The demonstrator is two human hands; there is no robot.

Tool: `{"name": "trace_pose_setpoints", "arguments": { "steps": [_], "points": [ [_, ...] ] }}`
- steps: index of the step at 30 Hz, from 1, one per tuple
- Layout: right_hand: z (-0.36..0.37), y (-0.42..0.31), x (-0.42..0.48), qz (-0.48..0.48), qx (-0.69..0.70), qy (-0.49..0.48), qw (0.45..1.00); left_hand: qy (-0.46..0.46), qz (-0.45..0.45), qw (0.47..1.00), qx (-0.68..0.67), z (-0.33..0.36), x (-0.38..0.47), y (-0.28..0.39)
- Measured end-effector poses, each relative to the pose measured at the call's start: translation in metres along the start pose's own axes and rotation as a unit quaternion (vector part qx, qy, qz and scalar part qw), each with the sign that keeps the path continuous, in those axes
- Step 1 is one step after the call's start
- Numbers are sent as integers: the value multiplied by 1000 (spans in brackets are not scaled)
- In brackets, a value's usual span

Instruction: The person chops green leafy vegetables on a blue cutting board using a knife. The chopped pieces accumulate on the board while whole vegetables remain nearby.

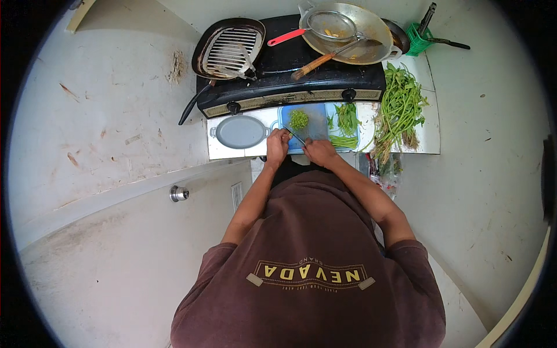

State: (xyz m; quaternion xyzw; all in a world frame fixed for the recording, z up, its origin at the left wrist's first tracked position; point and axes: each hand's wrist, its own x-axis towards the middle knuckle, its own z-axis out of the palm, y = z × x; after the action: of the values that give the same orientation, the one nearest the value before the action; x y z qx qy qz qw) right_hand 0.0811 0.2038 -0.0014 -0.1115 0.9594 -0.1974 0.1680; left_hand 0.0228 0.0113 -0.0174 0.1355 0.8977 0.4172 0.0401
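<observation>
My right hand (320, 151) grips a knife (296, 136), whose blade slants up and left across the front of a blue cutting board (317, 122). My left hand (277, 147) is at the board's left front corner, fingers curled by the blade tip. A bit of green stem (290, 135) shows at those fingers; the rest is hidden. Behind the blade lies a small heap of finely chopped greens (299, 118). On the board's lighter right part are loose green leaves (347, 117) and, nearer me, a bundle of cut stems (343, 141).
A grey oval dish (240, 132) stands left of the board. Rooted leafy greens (398, 108) overhang the counter's front edge at right. Behind is a black gas stove (278, 78) bearing a grill pan (230, 48) and a wok (370, 30) with a strainer (332, 25) and a wood-handled ladle (322, 61).
</observation>
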Motion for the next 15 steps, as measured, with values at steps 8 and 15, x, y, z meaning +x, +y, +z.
{"name": "trace_pose_setpoints", "arguments": {
  "steps": [8, 15],
  "points": [
    [7, 5, 2, -15, -1, 31, 999, 33, 19, 999, -33, 2, -5, 0],
    [11, 1, 8, -11, 7, 29, 999, -4, -15, 1000, 16, 0, 0, -1]
  ]
}}
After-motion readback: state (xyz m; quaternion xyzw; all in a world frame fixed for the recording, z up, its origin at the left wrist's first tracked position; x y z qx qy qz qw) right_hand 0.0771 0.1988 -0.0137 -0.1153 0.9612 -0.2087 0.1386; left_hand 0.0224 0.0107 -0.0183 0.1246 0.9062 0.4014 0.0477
